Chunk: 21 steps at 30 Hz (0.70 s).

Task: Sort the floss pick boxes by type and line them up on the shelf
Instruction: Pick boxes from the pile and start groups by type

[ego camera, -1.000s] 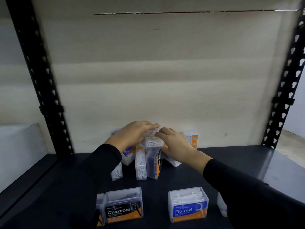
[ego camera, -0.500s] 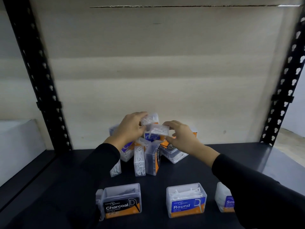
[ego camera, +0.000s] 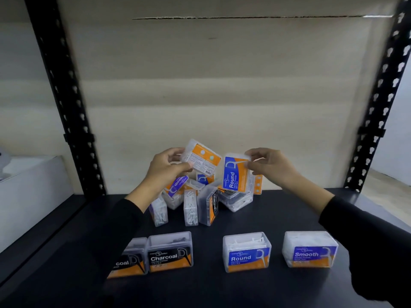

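Floss pick boxes [ego camera: 244,252]: four lined up in front, two held.

Single head-worn view, facing forward and slightly down into the shelf [ego camera: 255,218] (wide-angle), close, at arm's reach

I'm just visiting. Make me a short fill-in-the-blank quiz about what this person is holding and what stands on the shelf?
1. The box in the right hand has a blue label reading ____.
2. In the front row, the box farthest right reads ____.
3. The two front boxes on the left read ____.
4. The left hand holds a box with its ____ side showing.

Missing words: Round; Smooth; Charcoal; back
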Each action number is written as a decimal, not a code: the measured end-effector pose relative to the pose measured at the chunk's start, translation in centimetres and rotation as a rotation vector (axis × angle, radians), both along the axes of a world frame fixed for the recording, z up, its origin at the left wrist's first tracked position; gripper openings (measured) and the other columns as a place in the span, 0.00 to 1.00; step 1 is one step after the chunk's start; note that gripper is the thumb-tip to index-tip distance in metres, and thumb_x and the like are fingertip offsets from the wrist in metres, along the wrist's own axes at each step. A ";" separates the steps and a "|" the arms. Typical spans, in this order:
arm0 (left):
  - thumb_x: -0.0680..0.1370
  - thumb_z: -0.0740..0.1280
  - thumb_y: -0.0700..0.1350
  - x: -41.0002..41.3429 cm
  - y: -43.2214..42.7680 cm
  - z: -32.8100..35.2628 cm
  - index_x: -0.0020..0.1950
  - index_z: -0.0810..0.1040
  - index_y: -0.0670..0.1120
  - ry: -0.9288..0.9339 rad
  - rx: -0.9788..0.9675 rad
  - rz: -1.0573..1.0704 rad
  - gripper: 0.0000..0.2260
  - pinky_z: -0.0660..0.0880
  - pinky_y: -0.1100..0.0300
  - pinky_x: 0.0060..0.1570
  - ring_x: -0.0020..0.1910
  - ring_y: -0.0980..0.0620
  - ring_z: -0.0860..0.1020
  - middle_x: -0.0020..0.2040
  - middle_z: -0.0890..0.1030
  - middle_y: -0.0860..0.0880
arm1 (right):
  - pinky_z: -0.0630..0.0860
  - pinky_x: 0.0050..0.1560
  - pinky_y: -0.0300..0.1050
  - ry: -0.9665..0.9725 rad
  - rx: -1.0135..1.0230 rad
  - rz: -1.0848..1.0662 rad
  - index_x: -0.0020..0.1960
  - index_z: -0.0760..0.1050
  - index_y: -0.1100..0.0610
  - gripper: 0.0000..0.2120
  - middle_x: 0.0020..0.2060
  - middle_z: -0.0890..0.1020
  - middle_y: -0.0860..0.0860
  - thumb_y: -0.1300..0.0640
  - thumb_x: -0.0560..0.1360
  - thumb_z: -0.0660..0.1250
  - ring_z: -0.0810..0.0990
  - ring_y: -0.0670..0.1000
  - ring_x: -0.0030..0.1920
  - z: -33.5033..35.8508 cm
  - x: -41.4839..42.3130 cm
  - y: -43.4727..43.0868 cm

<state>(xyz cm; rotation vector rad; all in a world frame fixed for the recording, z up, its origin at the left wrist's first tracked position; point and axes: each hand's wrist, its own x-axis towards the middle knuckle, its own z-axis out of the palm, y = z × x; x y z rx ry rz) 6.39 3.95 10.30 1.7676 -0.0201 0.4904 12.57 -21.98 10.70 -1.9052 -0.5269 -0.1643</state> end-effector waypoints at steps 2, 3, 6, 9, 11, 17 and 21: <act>0.71 0.71 0.34 -1.1 -0.5 0.2 0.60 0.76 0.43 0.013 -0.074 -0.055 0.18 0.79 0.67 0.35 0.35 0.55 0.84 0.50 0.81 0.44 | 0.78 0.51 0.56 0.009 0.003 0.003 0.52 0.76 0.53 0.10 0.41 0.77 0.48 0.60 0.72 0.70 0.79 0.53 0.41 0.3 -0.5 -0.6; 0.71 0.71 0.34 -1.6 -0.7 0.1 0.59 0.76 0.43 0.020 -0.087 -0.074 0.17 0.79 0.67 0.35 0.35 0.56 0.84 0.50 0.81 0.44 | 0.78 0.50 0.54 0.012 0.008 0.001 0.51 0.77 0.53 0.09 0.41 0.77 0.49 0.60 0.72 0.70 0.79 0.53 0.41 0.3 -0.8 -0.8; 0.70 0.72 0.34 -3.0 -1.0 -0.3 0.54 0.77 0.49 0.025 0.037 -0.064 0.16 0.79 0.67 0.37 0.36 0.57 0.82 0.51 0.80 0.48 | 0.79 0.45 0.49 0.034 0.004 -0.026 0.49 0.76 0.53 0.07 0.40 0.77 0.52 0.60 0.72 0.70 0.78 0.53 0.41 0.2 -1.7 -1.5; 0.69 0.72 0.33 -4.2 -1.8 -0.9 0.53 0.75 0.54 0.004 0.212 -0.069 0.20 0.75 0.66 0.44 0.41 0.51 0.80 0.55 0.77 0.52 | 0.79 0.40 0.47 0.085 -0.011 -0.076 0.47 0.77 0.55 0.04 0.39 0.79 0.54 0.59 0.72 0.69 0.79 0.52 0.40 -0.3 -2.2 -2.2; 0.70 0.70 0.30 -4.7 -2.4 -1.5 0.51 0.75 0.55 -0.015 0.231 -0.116 0.21 0.75 0.70 0.40 0.39 0.49 0.81 0.55 0.76 0.54 | 0.78 0.34 0.41 0.130 0.014 -0.100 0.46 0.77 0.58 0.04 0.39 0.80 0.56 0.59 0.73 0.69 0.78 0.52 0.37 -0.6 -2.5 -2.7; 0.71 0.64 0.25 -5.4 -3.3 -3.0 0.46 0.78 0.51 -0.038 0.106 -0.222 0.20 0.79 0.66 0.36 0.38 0.57 0.83 0.54 0.77 0.51 | 0.77 0.32 0.41 0.201 0.067 -0.157 0.49 0.75 0.61 0.07 0.42 0.81 0.57 0.59 0.74 0.68 0.80 0.51 0.37 -1.3 -2.7 -3.7; 0.69 0.65 0.33 -5.4 -3.6 -3.5 0.43 0.77 0.47 0.022 -0.047 -0.227 0.10 0.75 0.68 0.32 0.44 0.53 0.79 0.50 0.74 0.47 | 0.78 0.32 0.40 0.213 0.082 -0.177 0.48 0.75 0.60 0.05 0.43 0.81 0.57 0.58 0.74 0.68 0.80 0.51 0.37 -1.6 -2.6 -4.2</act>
